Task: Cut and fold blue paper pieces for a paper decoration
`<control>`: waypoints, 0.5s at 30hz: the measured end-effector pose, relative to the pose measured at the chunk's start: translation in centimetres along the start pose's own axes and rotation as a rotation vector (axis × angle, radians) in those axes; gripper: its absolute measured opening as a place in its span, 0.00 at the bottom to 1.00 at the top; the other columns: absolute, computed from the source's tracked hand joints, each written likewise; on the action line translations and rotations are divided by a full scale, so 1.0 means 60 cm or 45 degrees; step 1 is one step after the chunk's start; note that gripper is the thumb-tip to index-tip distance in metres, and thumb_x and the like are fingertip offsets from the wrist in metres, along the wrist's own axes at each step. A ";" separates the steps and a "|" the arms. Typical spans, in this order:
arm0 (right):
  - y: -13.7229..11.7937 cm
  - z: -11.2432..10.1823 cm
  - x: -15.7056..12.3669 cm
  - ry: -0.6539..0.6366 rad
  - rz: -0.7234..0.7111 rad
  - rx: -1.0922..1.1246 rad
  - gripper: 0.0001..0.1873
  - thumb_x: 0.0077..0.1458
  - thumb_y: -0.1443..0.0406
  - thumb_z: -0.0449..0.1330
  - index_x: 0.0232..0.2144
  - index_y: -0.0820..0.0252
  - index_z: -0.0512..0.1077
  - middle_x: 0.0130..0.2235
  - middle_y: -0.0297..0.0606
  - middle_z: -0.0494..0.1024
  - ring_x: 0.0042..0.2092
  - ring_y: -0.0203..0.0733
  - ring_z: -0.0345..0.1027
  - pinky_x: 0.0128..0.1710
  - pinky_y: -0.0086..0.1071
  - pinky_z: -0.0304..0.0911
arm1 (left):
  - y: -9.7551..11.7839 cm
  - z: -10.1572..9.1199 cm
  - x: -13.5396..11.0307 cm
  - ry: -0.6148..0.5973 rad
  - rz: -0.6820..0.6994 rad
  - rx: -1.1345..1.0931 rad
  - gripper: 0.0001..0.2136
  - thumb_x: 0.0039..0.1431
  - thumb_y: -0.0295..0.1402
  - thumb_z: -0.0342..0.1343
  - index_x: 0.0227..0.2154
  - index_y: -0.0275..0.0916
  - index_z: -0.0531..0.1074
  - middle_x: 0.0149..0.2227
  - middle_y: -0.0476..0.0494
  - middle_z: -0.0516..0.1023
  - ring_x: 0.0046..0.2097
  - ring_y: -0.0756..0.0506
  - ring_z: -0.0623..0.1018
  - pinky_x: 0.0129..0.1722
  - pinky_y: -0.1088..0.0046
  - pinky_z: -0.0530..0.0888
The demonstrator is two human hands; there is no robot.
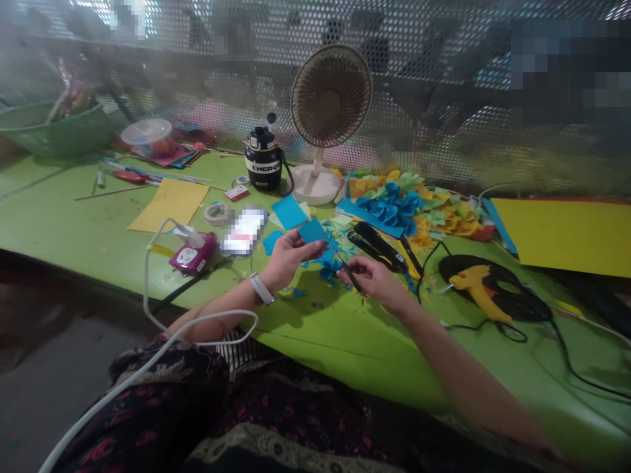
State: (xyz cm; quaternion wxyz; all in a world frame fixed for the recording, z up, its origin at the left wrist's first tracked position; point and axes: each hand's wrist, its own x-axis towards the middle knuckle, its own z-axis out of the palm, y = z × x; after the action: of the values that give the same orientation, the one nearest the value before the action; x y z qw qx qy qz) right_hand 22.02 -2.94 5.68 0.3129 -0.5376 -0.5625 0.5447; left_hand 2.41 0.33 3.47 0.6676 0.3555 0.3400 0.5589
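My left hand (290, 259) pinches a small square of blue paper (311, 231) between thumb and fingers, and a white watch band (261, 289) circles that wrist. My right hand (369, 277) grips a slim black-handled cutting tool (351, 274), probably small scissors, whose thin tip reaches up to the paper's edge. Blue paper scraps (328, 268) lie on the green table (315, 322) beneath both hands. A black hair-iron-like tool (377, 246) rests just beyond my right hand.
Blue and yellow paper flowers (392, 207) lie behind my hands. A yellow glue gun (480, 292) sits on a black coil to the right, and black cords cross the table. A pink power socket (194, 255), white cable, tape roll (217, 213), fan (330, 98) and yellow sheets (566, 236) surround them.
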 end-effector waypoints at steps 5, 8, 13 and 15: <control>-0.001 0.000 -0.001 -0.003 -0.008 -0.018 0.30 0.30 0.46 0.74 0.27 0.60 0.69 0.27 0.31 0.71 0.28 0.35 0.62 0.30 0.31 0.58 | 0.001 0.001 0.000 -0.001 -0.008 -0.042 0.20 0.36 0.34 0.76 0.31 0.33 0.74 0.32 0.44 0.83 0.34 0.47 0.82 0.41 0.67 0.78; -0.002 0.001 -0.001 0.002 -0.012 -0.005 0.31 0.29 0.45 0.74 0.27 0.60 0.69 0.27 0.31 0.71 0.29 0.35 0.63 0.31 0.32 0.59 | 0.001 0.000 0.001 -0.010 -0.008 -0.038 0.20 0.36 0.34 0.76 0.31 0.33 0.74 0.32 0.44 0.82 0.34 0.47 0.82 0.42 0.66 0.78; -0.002 0.001 0.000 -0.001 -0.018 -0.014 0.31 0.30 0.44 0.74 0.27 0.60 0.70 0.27 0.32 0.71 0.29 0.35 0.63 0.31 0.32 0.60 | 0.002 0.000 0.002 -0.009 -0.006 -0.043 0.19 0.36 0.34 0.76 0.30 0.34 0.75 0.31 0.45 0.82 0.34 0.48 0.81 0.42 0.66 0.77; -0.001 0.000 0.000 -0.004 -0.016 -0.006 0.31 0.29 0.44 0.74 0.26 0.60 0.70 0.26 0.31 0.71 0.28 0.35 0.63 0.31 0.32 0.60 | 0.002 0.000 0.002 -0.012 -0.007 -0.046 0.19 0.36 0.34 0.76 0.30 0.34 0.75 0.31 0.45 0.82 0.33 0.48 0.81 0.42 0.66 0.77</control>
State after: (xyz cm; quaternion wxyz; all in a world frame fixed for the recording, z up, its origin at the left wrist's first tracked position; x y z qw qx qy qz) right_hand 21.98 -2.91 5.74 0.3144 -0.5339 -0.5676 0.5422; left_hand 2.33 0.48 3.56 0.6770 0.3451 0.3274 0.5616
